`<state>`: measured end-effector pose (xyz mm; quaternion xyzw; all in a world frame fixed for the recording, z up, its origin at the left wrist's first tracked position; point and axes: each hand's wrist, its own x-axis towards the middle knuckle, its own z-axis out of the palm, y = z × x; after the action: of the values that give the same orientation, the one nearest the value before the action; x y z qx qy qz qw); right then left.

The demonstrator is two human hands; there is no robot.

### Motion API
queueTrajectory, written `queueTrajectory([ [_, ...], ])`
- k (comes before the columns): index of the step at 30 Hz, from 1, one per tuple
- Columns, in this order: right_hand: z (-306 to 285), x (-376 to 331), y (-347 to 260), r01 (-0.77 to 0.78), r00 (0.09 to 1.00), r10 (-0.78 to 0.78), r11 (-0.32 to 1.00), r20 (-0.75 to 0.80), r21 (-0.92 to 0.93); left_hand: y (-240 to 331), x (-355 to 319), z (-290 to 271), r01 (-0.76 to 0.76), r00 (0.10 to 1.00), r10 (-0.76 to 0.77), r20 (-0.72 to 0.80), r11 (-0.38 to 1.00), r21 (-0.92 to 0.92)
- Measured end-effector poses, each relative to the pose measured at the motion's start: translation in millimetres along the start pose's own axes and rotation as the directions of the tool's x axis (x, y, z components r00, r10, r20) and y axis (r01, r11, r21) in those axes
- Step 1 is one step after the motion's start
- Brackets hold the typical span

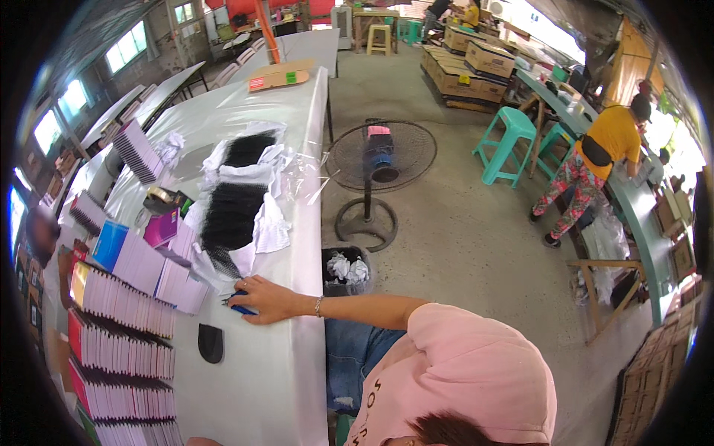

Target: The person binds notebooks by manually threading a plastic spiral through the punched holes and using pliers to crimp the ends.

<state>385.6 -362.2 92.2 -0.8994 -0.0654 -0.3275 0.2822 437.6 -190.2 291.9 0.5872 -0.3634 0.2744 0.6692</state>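
Note:
My right hand (pixel 266 300) rests at the table's near edge, its fingers closed on a small blue tool (pixel 245 309) with a thin dark tip; I cannot make out its exact kind. Just beyond the fingertips lies black mesh material (pixel 229 212) on crumpled white cloth (pixel 272 227). A black rounded patch (pixel 211 343) sits flat on the pale table cover (pixel 260 386). Left of it, several rows of books (pixel 123 349) with red covers stand packed together. Of my left hand (pixel 204 441) only a sliver of skin shows at the lower edge; its fingers are hidden.
A blue-covered book stack (pixel 113 244), a purple book (pixel 161 227) and a tape dispenser (pixel 165 201) crowd the table's left. Beside the table stand a bin (pixel 361 282) and a pedestal fan (pixel 381 160). A person in yellow (pixel 611 141) bends over a bench, near green stools (pixel 507 141).

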Motion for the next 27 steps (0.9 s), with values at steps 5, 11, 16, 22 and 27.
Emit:
queueTrajectory([
  [5,-6.4,0.7,-3.2,-0.054,0.997,0.054,0.998,0.052,0.014,-4.7,-2.3,39.0,0.013,0.998,-0.007,0.070,0.996,-0.085],
  [11,-0.8,-0.7,0.4,0.000,1.000,0.001,0.999,-0.027,0.035,-12.2,-2.3,97.4,0.046,0.982,-0.010,0.191,0.981,-0.188],
  [16,10.6,-0.6,8.1,0.042,0.996,-0.041,0.999,-0.074,0.021,-5.4,-8.3,151.7,0.064,0.959,0.021,0.284,0.956,-0.285],
  [22,17.5,1.0,13.7,0.037,0.998,-0.037,0.999,-0.045,-0.010,-1.7,-16.7,183.1,0.104,0.942,0.016,0.334,0.936,-0.337],
  [27,24.1,2.4,17.7,0.034,0.993,-0.038,0.999,-0.110,-0.035,-2.8,-19.8,191.9,0.127,0.940,0.003,0.340,0.924,-0.360],
])
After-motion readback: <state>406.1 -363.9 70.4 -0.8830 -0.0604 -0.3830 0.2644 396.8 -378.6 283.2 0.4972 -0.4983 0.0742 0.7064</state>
